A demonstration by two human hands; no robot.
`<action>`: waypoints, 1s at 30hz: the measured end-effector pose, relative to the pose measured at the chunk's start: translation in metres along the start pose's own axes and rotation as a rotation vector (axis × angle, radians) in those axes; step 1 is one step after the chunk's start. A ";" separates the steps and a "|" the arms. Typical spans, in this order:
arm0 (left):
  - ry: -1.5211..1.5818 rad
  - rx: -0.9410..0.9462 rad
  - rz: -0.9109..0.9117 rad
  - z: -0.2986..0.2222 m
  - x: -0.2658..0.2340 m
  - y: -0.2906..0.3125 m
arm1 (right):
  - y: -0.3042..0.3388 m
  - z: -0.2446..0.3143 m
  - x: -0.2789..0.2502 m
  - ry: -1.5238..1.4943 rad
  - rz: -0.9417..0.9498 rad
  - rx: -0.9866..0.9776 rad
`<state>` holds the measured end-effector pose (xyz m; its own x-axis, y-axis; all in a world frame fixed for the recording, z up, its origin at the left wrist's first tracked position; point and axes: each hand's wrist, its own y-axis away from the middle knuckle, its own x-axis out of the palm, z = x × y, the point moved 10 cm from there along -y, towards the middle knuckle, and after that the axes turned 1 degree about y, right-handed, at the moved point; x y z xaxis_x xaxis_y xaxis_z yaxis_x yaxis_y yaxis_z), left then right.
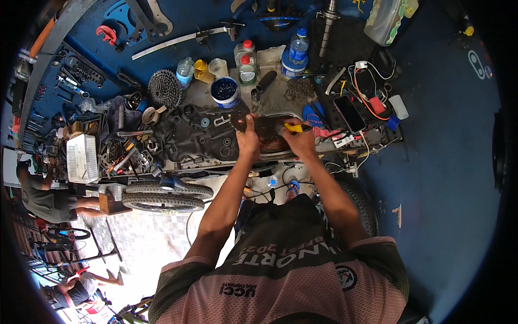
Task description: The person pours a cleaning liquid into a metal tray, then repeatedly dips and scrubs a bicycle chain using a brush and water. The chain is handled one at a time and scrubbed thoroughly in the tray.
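The left hand [249, 142] curls thumb-up around a dark brown piece [265, 128], which lies between both hands over the worktop [286, 100], the right hand [301, 142] closed on a yellow tool [293, 128] (its tip unclear).

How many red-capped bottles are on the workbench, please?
2: the front bottle, beyond and right of the open tub, and the rear bottle, partly hidden behind the first.

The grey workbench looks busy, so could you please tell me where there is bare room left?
On the grey workbench, one small patch looks bare, bordered by the black cylindrical tube, the dark tangled heap and the dark brown piece in the left hand. It is crowded leftward, around the white plastic basket, and rightward, around the black rectangular phone.
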<state>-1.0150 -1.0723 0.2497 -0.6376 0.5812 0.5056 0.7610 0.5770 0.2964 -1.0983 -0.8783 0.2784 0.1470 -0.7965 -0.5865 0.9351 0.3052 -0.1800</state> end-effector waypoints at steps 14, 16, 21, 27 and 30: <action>-0.090 0.029 0.019 0.009 -0.021 -0.002 | -0.012 0.010 0.015 0.456 0.163 -0.162; -0.103 0.017 -0.004 0.008 -0.022 0.000 | -0.011 0.008 0.011 0.444 0.145 -0.150; -0.052 -0.106 -0.043 0.004 -0.012 0.012 | -0.015 0.000 -0.003 0.469 0.113 -0.007; -0.043 -0.055 -0.022 0.013 -0.011 0.003 | 0.001 0.044 0.010 -0.130 -0.076 -0.114; 0.031 0.082 -0.031 0.005 -0.029 -0.004 | 0.006 0.007 0.013 -0.113 -0.019 0.053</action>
<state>-1.0005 -1.0886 0.2296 -0.6559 0.5449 0.5224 0.7278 0.6402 0.2459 -1.0883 -0.8904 0.2758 0.1615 -0.8567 -0.4899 0.9535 0.2634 -0.1462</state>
